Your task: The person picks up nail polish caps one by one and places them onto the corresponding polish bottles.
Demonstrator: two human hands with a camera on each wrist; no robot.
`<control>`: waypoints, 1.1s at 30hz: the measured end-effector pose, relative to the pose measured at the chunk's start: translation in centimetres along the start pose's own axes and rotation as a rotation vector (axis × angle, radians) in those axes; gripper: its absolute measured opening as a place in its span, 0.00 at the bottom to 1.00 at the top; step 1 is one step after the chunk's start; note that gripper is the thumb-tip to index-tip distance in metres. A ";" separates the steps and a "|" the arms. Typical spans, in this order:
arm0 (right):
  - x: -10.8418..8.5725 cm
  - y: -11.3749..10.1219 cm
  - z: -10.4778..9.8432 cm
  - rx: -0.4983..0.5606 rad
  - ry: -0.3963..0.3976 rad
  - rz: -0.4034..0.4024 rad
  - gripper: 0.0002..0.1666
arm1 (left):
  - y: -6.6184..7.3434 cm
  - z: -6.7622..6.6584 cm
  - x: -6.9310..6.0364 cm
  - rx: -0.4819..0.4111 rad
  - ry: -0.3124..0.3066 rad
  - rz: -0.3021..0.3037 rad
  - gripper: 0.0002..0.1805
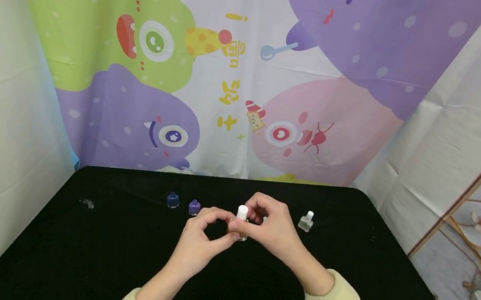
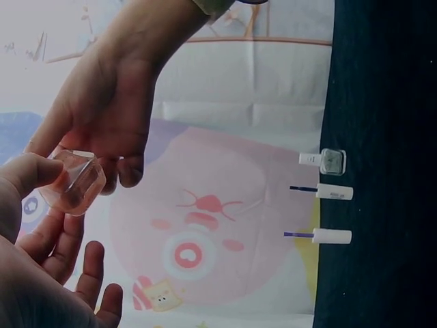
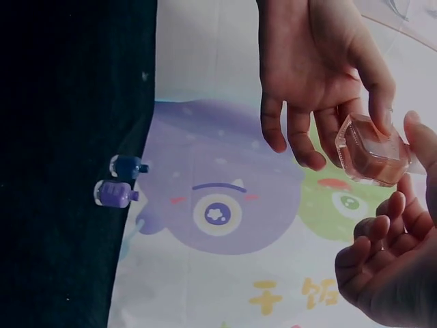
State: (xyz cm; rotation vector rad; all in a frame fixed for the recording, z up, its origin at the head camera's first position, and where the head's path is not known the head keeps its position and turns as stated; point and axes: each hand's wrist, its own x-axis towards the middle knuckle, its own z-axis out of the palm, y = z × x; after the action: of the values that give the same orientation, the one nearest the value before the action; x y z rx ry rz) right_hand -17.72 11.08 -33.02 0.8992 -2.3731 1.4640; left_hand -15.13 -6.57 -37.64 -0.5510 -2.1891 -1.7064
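Both hands meet over the middle of the table around one small nail polish bottle [image 3: 372,154] with a white cap [image 1: 242,211]. The glass looks clear and faceted, with a pinkish tint. My left hand [image 1: 200,242] pinches the bottle's body between thumb and forefinger. On the other side, my right hand [image 1: 275,227] grips it near the cap, its thumb across the front. The left wrist view shows the bottle raised above the table, tilted, with its neck hidden by fingers. The remaining right fingers curl behind the cap in the head view.
Uncapped dark blue [image 1: 173,200] and purple [image 1: 194,207] polish bottles stand left on the black table [image 1: 126,255]. A capped clear bottle [image 1: 305,222] stands right. Two white brush caps, one dark-bristled [image 2: 334,192], one purple-bristled [image 2: 332,236], are beside it. A cartoon curtain [image 1: 222,158] hangs behind.
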 end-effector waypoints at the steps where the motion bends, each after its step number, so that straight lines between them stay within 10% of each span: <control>1: 0.0 0.3 0.0 -0.002 0.000 0.004 0.16 | 0.0 0.0 0.0 -0.001 0.000 -0.002 0.13; 13: 0.3 2.7 -1.2 0.248 -0.165 -0.208 0.17 | -0.1 -0.5 0.1 -0.005 -0.009 -0.024 0.13; 23: 0.8 3.5 -0.7 0.407 -0.350 -0.278 0.21 | -0.3 -0.4 0.1 -0.012 -0.038 -0.039 0.13; 33: 0.9 3.2 -0.5 0.449 -0.361 -0.277 0.17 | -0.1 -0.3 0.2 -0.017 -0.042 -0.049 0.14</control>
State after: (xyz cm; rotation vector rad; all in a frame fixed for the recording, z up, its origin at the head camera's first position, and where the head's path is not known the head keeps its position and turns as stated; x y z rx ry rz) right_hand -20.41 12.24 -34.75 1.6497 -2.0414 1.8761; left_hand -15.36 -6.91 -37.60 -0.5459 -2.2367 -1.7554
